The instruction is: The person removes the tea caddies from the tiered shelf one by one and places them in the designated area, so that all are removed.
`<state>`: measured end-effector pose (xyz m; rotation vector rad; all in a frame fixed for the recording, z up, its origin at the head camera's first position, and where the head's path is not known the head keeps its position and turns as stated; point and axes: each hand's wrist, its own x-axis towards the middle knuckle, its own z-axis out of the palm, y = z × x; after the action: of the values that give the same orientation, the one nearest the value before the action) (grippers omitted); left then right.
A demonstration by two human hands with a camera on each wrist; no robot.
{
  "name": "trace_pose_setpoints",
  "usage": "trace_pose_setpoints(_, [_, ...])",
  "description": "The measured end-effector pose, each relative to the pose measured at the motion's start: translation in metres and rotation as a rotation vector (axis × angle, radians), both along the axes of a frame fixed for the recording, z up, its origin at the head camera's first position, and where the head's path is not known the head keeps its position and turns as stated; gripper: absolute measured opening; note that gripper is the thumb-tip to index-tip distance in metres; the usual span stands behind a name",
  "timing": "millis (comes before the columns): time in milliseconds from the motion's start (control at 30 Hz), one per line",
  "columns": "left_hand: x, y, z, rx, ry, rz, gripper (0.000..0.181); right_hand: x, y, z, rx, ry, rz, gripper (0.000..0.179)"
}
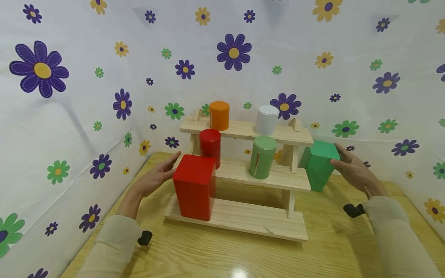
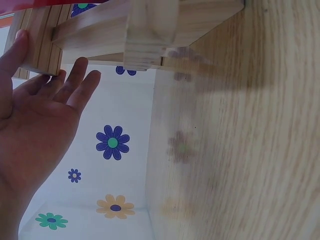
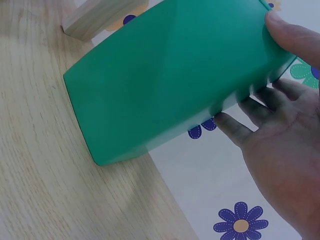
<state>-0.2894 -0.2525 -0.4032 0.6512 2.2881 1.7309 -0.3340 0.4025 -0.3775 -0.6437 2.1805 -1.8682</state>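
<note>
At the left end of a wooden tiered shelf, my left hand has its thumb and fingers against the board end, its fingers nearly straight. Just right of that hand, a tall red box stands on the lowest tier. My right hand grips the upper right side of a tall green box beside the shelf's right end. In the right wrist view, the thumb lies on one face of the box and the fingertips press its adjoining side. The box's lower end is right at the tabletop.
An orange can and a white can stand on the top tier. A red can and a pale green can stand on the middle tier. A flower-print cloth hangs behind and beside the wooden table.
</note>
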Motion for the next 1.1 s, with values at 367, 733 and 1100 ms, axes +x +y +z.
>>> trace_pose_setpoints(367, [0.000,0.001,0.000,0.006,0.005,-0.003,0.071,0.022,0.002,0.010,0.311,0.046,-0.149,0.082])
trace_pose_setpoints(733, [-0.002,-0.001,-0.001,-0.008,0.002,0.007,0.071,0.055,0.006,0.017,0.479,0.157,-0.213,0.076])
trace_pose_setpoints(1100, [-0.001,-0.002,-0.004,0.010,-0.001,-0.003,0.070,0.092,0.004,0.008,0.442,0.211,-0.148,0.071])
